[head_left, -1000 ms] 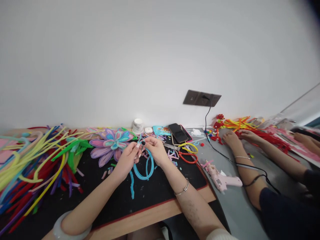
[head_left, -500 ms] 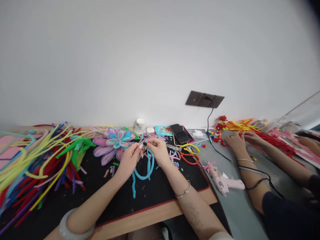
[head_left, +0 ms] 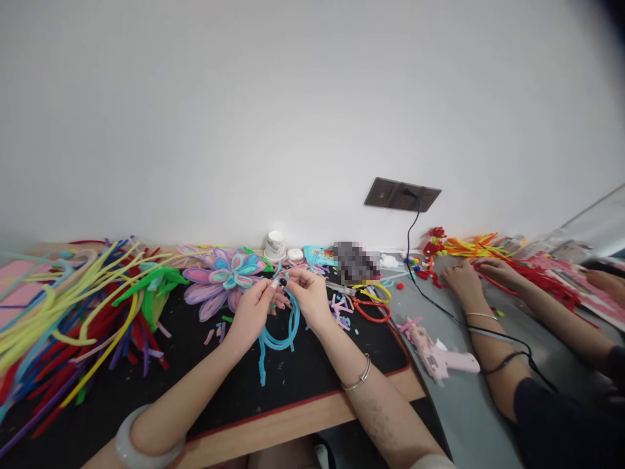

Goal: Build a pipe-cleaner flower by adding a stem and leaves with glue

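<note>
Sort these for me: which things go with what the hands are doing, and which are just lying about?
Seem part of it:
Blue fuzzy stems, at the fingers of the left hand and right hand
Fuzzy flower, probably
Scissors, maybe

Probably just lying about:
White cup
Small white case
Blue packet

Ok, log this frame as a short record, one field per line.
left hand: fingertips meeting the right's; exact grip unclear
right hand: pinching looped blue fuzzy strips
work surface: black mat
left side: pile of multicoloured strips
beside left hand: purple, pink and blue flower
behind hands: white cup
right side: pink glue gun
nearby person: hand by red strips
obscured: pixelated patch behind the scissors
</note>
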Demonstrator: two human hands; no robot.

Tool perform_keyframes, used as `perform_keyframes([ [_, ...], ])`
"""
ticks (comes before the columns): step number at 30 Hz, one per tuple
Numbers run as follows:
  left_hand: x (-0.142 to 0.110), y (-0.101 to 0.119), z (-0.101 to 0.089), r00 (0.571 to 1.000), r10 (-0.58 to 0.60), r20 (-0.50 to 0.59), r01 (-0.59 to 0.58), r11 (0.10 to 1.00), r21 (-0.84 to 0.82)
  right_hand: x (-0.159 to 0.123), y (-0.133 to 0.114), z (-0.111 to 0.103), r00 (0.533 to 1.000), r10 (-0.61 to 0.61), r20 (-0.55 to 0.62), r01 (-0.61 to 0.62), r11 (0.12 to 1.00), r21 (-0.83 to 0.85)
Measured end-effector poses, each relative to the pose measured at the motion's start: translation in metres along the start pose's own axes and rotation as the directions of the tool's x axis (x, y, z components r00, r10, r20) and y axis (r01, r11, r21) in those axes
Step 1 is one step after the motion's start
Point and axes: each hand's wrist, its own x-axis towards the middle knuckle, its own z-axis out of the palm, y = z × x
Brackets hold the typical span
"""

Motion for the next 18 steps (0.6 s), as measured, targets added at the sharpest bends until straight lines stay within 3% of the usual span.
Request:
perform_keyframes([
  [3, 0.000, 0.001, 0.000, 0.998, 0.019, -0.055, -0.023, 0.998, -0.066, 0.001, 0.000, 0.000, 1.000, 0.017, 0.003, -0.017, 0.998, 0.057],
  [7, 0.000, 0.005, -0.003, 0.988, 0.075, -0.134, -0.093, 0.987, -0.133, 0.005, -0.005, -0.010, 0.986, 0.099, 0.136, -0.112, 0.990, 0.090],
  [13, 0.007, 0.028, -0.024, 0.966, 0.051, -0.255, -0.161, 0.888, -0.431, 0.012, -0.018, -0.031, 0.928, 0.258, 0.270, -0.318, 0.925, 0.209],
  [18, 0.012, 0.040, -0.048, 0.949, 0.024, -0.313, -0.192, 0.834, -0.517, 0.014, -0.024, -0.035, 0.924, 0.197, 0.327, -0.320, 0.866, 0.383],
])
